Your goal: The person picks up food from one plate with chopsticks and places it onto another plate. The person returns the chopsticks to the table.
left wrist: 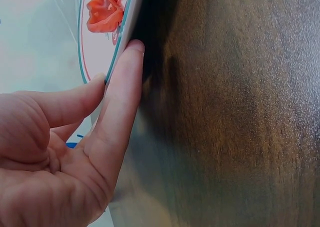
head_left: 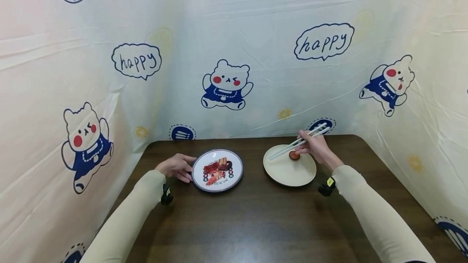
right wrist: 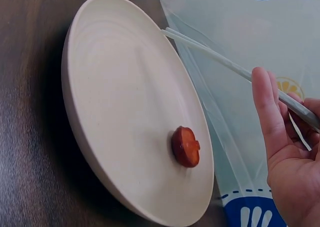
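Observation:
On the left, my left hand (head_left: 178,167) holds the edge of a white plate (head_left: 234,165) with a dark blue rim. The left wrist view has the thumb (left wrist: 75,104) at the rim and a finger (left wrist: 125,82) along the outer side. Several pieces of food (head_left: 218,170), reddish and brown, lie on it. My right hand (head_left: 315,147) holds a pair of pale chopsticks (head_left: 289,149) over a cream plate (head_left: 281,173). Their tips are apart from the small, glossy red-brown food piece (right wrist: 186,147), which lies on that plate.
Both plates stand on a dark brown wooden table (head_left: 234,222), with a gap between them. A pale curtain (head_left: 263,44) with printed bears hangs behind and along both sides. Small black wrist cameras (head_left: 327,187) hang below the sleeves.

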Tool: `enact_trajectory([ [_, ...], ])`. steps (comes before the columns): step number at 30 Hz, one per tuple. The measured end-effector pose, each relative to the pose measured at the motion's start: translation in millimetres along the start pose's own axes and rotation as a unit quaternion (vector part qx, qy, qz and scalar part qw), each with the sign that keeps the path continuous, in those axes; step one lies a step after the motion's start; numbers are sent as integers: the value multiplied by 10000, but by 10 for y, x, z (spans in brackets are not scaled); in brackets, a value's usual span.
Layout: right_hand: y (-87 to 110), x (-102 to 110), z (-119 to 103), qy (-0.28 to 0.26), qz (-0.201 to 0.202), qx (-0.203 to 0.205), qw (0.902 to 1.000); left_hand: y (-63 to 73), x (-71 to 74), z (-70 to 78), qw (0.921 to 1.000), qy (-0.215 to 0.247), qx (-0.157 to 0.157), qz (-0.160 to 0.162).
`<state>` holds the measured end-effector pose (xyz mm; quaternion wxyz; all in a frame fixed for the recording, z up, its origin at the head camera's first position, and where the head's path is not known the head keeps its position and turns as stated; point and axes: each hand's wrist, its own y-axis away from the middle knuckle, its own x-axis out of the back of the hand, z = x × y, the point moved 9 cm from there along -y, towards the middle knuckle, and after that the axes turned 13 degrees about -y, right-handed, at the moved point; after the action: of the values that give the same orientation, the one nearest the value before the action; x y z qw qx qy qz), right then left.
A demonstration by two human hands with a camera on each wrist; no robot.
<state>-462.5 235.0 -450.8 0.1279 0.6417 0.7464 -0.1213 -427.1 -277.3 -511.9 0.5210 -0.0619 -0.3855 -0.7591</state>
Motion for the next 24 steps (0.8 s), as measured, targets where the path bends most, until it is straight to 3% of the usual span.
enact_trajectory([
  [7,38,96,-27,-278,18,-72,9996,4,5,5,10000,-13,17,35],
  [24,143,409,-104,-137,137,194,9996,26,-8,-3,10000,-15,12,41],
])
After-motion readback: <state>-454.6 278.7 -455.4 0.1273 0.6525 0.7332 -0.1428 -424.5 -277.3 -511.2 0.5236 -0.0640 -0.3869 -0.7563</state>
